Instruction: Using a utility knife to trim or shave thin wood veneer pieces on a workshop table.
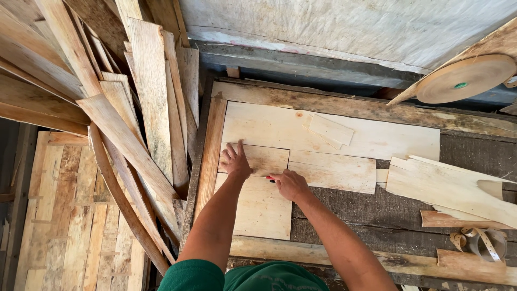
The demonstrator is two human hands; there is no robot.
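Veneer piece: pale, thin wood sheet lying flat on the dark tabletop, its right edge butted against a second small sheet.
Left hand: your left hand lies open, fingers spread, palm pressing down on the left part of that piece.
Right hand: your right hand is closed around a small red-tipped tool, its point at the lower edge of the piece; what kind of tool it is cannot be made out.
Doing it well: keep the flat palm firm so the sheet does not creep, keep your spread fingers clear of the tool's path, and draw the tip along the edge in one steady pass, which is likely gentler on such thin wood.
Below: a larger pale sheet lies just under the seam, touching both hands' working area.
Above: a long wide sheet carries a small loose offcut.
Frame: rough timber rails border the tabletop.
Right side: more veneer pieces, a roll of paper tape and a loose tape coil.
Left side: a heap of leaning veneer strips.
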